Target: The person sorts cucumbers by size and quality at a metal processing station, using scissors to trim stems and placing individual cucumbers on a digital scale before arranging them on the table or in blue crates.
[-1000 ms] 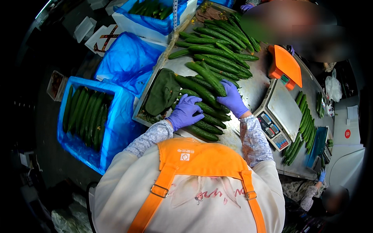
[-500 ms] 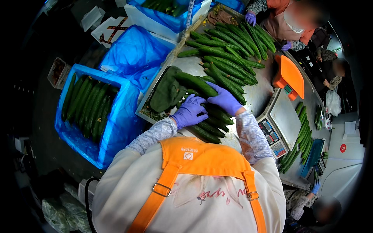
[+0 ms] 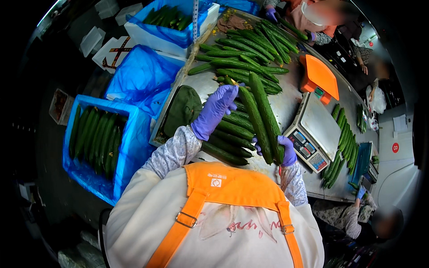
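Note:
Two long green cucumbers point(image 3: 264, 114) are raised side by side above the metal table, with my right hand point(image 3: 287, 151) wrapped round their near ends. At the far tip of the left one, the fingers of my left hand point(image 3: 215, 110) are pinched together; a small yellowish bit shows there. Beneath my hands lies a row of cucumbers point(image 3: 233, 129), partly hidden by my left hand and the raised pair. A larger heap of cucumbers point(image 3: 250, 53) covers the far part of the table. Beside my left wrist is a dark green cloth point(image 3: 183, 109).
A scale point(image 3: 315, 129) with an orange tray point(image 3: 321, 78) stands to the right, with more cucumbers point(image 3: 343, 147) beyond it. On the left are a blue-lined box point(image 3: 129, 147) of cucumbers and another lined box point(image 3: 156, 38). Co-workers stand at the far and right sides.
My hands have moved apart, and two cucumbers are now lifted in my right hand. My left hand has come up to one tip. The far co-worker has picked up a cucumber.

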`<state>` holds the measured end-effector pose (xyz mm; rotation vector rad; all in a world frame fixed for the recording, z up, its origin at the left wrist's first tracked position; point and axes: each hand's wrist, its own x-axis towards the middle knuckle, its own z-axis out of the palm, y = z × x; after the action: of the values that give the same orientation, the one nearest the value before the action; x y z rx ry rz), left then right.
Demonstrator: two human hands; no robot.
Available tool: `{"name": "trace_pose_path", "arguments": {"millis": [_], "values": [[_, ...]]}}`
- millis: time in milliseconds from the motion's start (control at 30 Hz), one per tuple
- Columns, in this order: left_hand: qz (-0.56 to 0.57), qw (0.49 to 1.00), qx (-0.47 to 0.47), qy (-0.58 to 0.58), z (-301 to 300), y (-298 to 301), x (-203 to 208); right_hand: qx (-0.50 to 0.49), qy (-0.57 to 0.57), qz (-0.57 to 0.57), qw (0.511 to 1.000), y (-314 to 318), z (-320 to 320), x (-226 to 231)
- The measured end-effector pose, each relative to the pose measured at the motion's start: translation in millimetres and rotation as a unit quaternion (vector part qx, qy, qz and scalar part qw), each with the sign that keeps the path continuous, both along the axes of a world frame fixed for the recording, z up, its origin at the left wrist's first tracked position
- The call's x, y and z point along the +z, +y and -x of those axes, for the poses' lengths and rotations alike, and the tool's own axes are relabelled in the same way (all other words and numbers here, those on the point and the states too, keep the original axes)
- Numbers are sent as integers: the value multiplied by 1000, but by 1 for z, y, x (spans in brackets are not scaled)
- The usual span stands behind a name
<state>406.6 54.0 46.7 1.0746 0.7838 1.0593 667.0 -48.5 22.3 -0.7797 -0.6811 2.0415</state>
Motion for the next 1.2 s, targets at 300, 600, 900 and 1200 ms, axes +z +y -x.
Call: {"name": "trace_pose_path", "arguments": {"millis": [300,600,900,1200], "values": [[50,995,-86,-13,-27,18,9,-55,19,2,998,-45,-12,0],[-251,944,157,149,-12,44,-13,-219,-192,-60,955,-76,-39,42],[-437,739,30,511,28,-32,-73,-310,-847,-4,432,-36,-192,2],[-465,620,-164,610,36,-88,-136,-197,-907,48,368,-2,-214,1]]}}
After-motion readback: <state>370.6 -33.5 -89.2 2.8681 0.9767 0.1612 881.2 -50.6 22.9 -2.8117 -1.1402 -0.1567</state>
